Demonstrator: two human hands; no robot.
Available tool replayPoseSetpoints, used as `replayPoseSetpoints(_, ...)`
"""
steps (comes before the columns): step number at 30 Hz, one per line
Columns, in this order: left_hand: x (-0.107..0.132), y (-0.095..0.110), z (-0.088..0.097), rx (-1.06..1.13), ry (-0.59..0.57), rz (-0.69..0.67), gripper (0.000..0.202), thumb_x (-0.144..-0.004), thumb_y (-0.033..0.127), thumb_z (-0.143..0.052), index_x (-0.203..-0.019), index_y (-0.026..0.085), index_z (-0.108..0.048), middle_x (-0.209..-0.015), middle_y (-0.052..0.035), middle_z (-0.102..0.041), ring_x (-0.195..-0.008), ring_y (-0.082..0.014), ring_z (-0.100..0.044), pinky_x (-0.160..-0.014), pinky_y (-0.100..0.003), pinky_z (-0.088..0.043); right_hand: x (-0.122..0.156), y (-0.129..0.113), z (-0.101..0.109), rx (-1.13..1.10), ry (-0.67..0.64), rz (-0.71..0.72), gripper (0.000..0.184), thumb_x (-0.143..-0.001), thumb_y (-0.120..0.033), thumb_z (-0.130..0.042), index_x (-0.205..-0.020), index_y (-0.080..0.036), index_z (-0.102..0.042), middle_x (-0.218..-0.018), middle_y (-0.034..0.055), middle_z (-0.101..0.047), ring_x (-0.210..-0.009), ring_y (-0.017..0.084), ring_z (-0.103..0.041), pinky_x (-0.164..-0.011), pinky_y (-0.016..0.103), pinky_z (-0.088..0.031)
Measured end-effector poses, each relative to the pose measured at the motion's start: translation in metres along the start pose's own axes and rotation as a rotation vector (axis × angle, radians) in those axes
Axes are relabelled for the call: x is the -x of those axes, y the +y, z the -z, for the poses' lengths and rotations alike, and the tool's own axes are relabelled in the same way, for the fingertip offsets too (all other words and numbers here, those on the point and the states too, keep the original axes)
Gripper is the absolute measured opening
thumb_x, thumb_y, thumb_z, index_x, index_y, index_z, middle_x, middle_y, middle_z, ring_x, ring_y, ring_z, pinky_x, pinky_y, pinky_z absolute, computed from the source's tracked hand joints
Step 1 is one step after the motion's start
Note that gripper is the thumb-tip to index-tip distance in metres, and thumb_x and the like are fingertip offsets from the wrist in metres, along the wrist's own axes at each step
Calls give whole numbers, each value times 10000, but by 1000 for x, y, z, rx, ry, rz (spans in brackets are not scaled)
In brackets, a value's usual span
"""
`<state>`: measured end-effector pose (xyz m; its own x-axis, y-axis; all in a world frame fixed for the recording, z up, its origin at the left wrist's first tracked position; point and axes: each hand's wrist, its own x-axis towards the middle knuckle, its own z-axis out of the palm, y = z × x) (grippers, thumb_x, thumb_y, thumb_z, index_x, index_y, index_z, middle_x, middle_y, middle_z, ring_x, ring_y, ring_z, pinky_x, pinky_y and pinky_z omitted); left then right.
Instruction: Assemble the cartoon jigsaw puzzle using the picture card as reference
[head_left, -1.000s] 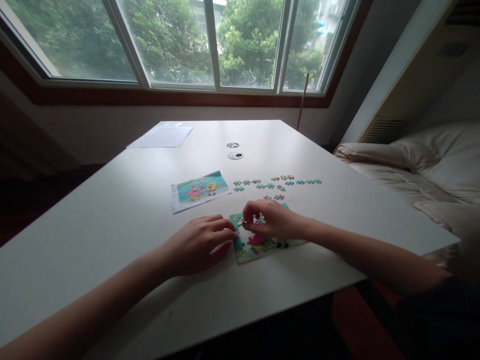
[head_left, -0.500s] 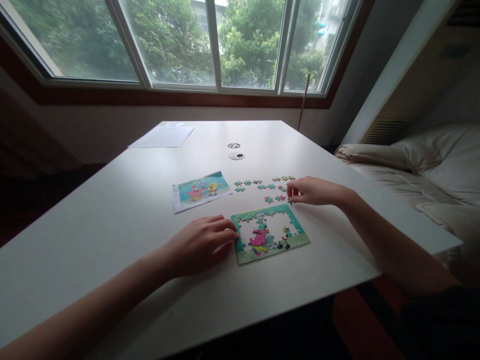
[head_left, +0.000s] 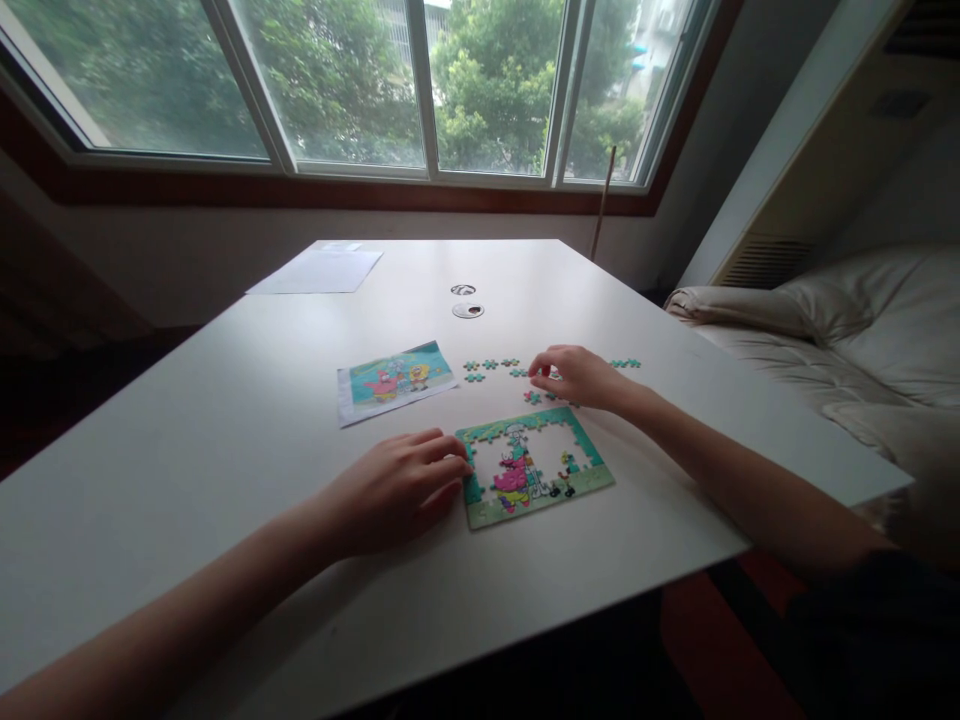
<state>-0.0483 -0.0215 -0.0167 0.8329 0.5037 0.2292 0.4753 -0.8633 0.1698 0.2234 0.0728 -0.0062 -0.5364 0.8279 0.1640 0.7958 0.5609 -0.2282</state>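
Note:
A cartoon jigsaw puzzle lies on the white table, its border joined, with gaps inside that show the tabletop. My left hand rests beside it, fingers loosely bent and fingertips touching its left edge. Beyond the puzzle, loose jigsaw pieces are spread in rough rows. My right hand hovers over these pieces, thumb and forefinger bent with a gap between them; I see no piece in them. Some pieces are hidden behind this hand. A printed picture sheet of the same cartoon characters lies left of the pieces.
White paper lies at the table's far left corner. Two round fittings sit in the tabletop beyond the pieces. A thin stick leans near the window. On the right, a pale leather sofa stands beside the table.
My right hand has moved left across the loose pieces, uncovering a few on its right. My left hand stays at the puzzle's edge. The whole view has shifted slightly.

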Motion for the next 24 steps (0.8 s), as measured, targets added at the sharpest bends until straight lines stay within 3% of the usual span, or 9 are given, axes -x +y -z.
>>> replayPoseSetpoints(6,0,0,-1,7,6,5,172,-885,165,-445,-965,197,-593,-999,-71,-612,-889,-185,-572,-766,-306,-491,-12,6,-11,48,19,-18,259,-821,-303,-543,-1013,-187,-674,-936,83,-642,-893,194,-566,-793,290,-401)
replayPoseSetpoints(13,-2,1,-2,15,-9,16,168,-894,168,-428,-955,191,-582,-997,-73,-602,-877,-188,-565,-746,-309,-485,-15,7,-15,49,40,-11,190,-802,-332,-567,-857,-179,-666,-886,70,-634,-843,179,-558,-783,283,-395)
replayPoseSetpoints(24,-1,1,-2,-4,-11,19,166,-895,166,-420,-953,189,-574,-1011,-75,-598,-880,-190,-561,-743,-312,-483,-19,10,-17,23,-12,22,159,-795,-269,-582,-854,-143,-660,-878,82,-645,-855,187,-549,-809,290,-380)
